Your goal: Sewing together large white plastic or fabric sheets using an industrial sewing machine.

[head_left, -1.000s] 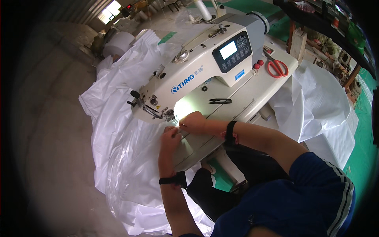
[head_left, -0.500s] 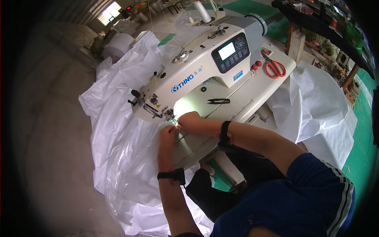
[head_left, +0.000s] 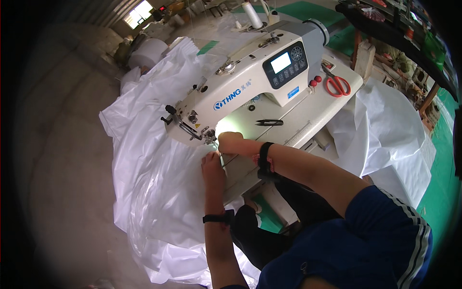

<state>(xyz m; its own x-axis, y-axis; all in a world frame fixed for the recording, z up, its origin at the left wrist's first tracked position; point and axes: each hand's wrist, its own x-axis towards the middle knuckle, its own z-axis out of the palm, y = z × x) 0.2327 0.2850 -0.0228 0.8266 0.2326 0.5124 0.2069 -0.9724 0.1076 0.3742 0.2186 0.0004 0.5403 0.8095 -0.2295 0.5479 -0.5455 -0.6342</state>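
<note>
A white sewing machine (head_left: pixel 240 91) with a lit screen stands in front of me, its needle end lit by a small lamp. My right hand (head_left: pixel 230 143) is closed just right of the needle area; its fingertips and whatever is between them are hidden. Close below, my left hand (head_left: pixel 212 168) lies with bent fingers pressed together on the edge of a white plastic-like sheet (head_left: pixel 159 178). That sheet spreads in loose folds left of the machine and down toward the floor. Black thread snips (head_left: pixel 269 123) lie on the machine bed behind my right hand.
Red-handled scissors (head_left: pixel 338 86) and two small red balls (head_left: pixel 315 81) lie at the bed's right end. A white thread cone (head_left: pixel 251 15) stands behind the machine. More white sheeting (head_left: pixel 380 125) hangs at the right. A dark shelf (head_left: pixel 399 38) holds assorted items.
My left hand has shifted slightly right and down, its wrist turning more upright. My right hand stays by the needle. The whole view has shifted a little.
</note>
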